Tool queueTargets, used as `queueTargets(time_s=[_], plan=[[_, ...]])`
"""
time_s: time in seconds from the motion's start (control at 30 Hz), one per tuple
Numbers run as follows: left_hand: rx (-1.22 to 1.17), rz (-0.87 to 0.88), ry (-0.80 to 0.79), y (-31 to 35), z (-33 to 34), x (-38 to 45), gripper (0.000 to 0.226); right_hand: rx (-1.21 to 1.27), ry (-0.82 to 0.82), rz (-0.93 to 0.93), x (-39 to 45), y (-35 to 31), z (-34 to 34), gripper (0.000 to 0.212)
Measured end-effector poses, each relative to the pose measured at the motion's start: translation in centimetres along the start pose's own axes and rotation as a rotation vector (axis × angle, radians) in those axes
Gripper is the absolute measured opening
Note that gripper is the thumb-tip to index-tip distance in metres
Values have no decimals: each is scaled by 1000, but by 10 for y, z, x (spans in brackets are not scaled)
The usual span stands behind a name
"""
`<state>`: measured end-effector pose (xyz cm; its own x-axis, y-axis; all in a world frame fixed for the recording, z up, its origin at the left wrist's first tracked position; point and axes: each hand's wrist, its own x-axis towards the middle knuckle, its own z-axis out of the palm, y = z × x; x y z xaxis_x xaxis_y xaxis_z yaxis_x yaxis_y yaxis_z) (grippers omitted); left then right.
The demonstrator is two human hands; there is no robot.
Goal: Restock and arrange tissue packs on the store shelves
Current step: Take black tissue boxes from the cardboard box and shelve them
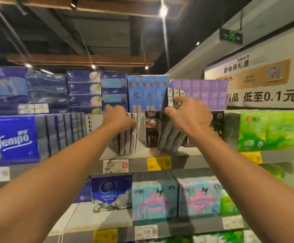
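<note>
Head view — right hand point(190, 116) grips tilted grey pack point(169, 135); left hand point(118, 118) rests on upright packs point(127, 137).

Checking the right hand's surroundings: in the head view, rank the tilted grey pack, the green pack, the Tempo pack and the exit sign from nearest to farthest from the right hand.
1. Tilted grey pack: gripped by the right hand, mid-shelf.
2. Green pack: same shelf, to the right.
3. Exit sign: up high on the right.
4. Tempo pack: far left of the shelf.
</note>
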<state>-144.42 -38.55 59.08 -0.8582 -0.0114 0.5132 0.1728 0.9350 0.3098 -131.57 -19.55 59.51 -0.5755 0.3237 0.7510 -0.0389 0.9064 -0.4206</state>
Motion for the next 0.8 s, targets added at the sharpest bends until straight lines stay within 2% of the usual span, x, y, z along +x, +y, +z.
queueTargets(time_s=[0.1,0.23,0.33,0.37,0.4,0.47,0.53,0.6,0.67,0.73,0.8], plan=[[-163,5,64,2,10,8,41,37,28,7,8,7,-2,50],[-288,55,206,9,9,-4,33,301,-8,38,12,25,-8,52],[-373,196,410,16,-7,-19,35,410,-41,59,18,31,-5,42],[-416,283,404,21,-10,-26,37,409,-44,65,20,29,-4,39],[-478,388,328,29,-11,-35,42,400,-45,72,22,28,-2,39],[-597,526,59,45,-4,-54,60,350,-53,76,25,24,-2,42],[-730,532,-109,54,0,-65,67,287,-53,67,25,23,-3,42],[-896,497,-225,56,1,-66,59,258,-36,57,24,27,-4,48],[-917,495,-266,54,5,-63,54,229,-70,37,23,32,-4,58],[-933,485,-278,54,12,-62,56,246,-135,36,23,41,-6,59],[-958,416,-241,55,18,-60,62,463,-145,72,29,56,-14,51]])
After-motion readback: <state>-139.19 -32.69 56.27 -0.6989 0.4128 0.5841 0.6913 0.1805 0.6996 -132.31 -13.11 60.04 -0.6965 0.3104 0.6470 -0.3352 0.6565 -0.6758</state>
